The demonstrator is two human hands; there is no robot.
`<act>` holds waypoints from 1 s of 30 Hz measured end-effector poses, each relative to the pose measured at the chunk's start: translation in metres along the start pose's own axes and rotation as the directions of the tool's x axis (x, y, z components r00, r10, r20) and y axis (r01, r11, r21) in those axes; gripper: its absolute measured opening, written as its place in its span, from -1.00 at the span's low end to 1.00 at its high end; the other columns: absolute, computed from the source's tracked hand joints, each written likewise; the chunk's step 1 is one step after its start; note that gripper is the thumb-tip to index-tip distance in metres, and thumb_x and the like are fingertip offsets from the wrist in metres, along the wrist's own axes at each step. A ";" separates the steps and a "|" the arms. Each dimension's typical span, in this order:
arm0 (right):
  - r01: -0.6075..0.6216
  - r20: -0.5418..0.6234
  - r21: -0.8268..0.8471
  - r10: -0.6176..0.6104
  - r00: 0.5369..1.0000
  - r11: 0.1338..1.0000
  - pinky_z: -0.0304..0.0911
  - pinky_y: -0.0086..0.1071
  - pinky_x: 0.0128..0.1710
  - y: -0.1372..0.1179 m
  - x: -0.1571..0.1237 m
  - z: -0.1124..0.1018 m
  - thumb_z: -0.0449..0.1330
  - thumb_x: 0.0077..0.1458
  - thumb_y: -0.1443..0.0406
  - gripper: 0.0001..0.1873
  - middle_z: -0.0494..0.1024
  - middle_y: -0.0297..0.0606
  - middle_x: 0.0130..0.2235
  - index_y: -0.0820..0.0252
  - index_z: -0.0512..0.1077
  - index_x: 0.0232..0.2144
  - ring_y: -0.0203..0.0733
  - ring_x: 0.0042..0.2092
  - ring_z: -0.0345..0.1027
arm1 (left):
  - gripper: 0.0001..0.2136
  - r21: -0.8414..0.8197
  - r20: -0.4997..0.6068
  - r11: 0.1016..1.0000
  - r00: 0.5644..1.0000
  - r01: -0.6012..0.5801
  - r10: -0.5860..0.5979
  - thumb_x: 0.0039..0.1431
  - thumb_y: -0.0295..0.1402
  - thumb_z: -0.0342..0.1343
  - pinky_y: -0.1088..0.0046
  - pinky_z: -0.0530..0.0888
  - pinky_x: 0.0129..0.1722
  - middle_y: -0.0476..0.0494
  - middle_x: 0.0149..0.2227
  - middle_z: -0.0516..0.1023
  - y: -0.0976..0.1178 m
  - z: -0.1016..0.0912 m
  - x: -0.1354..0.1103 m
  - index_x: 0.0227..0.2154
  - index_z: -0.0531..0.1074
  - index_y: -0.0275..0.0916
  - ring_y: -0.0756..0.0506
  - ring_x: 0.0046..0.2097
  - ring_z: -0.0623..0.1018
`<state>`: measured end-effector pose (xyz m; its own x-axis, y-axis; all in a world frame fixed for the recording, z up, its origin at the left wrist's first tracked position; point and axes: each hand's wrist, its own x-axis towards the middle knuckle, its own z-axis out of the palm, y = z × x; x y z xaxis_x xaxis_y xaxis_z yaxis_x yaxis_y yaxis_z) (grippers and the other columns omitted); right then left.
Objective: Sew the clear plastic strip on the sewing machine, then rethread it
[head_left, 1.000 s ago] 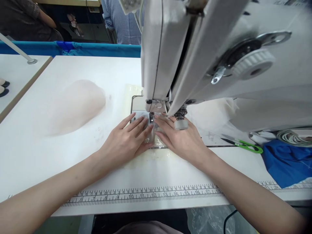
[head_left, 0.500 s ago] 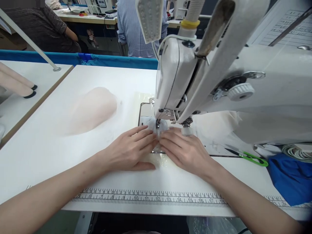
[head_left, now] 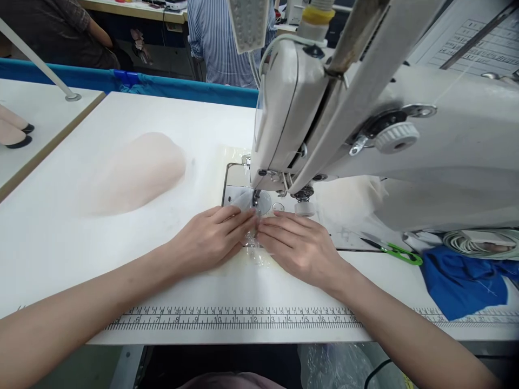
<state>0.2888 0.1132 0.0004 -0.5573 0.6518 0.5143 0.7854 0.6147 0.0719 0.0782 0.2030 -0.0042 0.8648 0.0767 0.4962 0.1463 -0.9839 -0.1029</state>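
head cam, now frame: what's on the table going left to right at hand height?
pale fabric piece → left hand → clear piece under the needle → right hand → green snips → blue cloth

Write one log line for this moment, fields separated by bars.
left hand: flat on clear piece | right hand: flat on same piece | piece: at needle of sewing machine | green snips: untouched
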 end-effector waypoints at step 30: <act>-0.010 -0.018 -0.034 0.009 1.000 0.999 0.50 -0.34 -0.04 -0.005 0.003 -0.006 0.16 0.18 0.51 -0.79 0.67 -0.30 -0.24 0.22 0.56 -0.36 -0.24 -0.18 0.56 | -0.69 0.089 0.131 0.996 0.991 0.022 -0.034 0.36 -0.42 -0.04 0.14 0.43 0.18 -0.29 0.07 0.52 0.007 -0.001 -0.001 0.07 0.43 -0.41 -0.21 0.13 0.51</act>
<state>0.2849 0.1096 0.0067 -0.5450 0.6495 0.5302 0.7996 0.5929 0.0956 0.0778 0.1961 -0.0051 0.9148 0.1302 0.3823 0.2075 -0.9636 -0.1683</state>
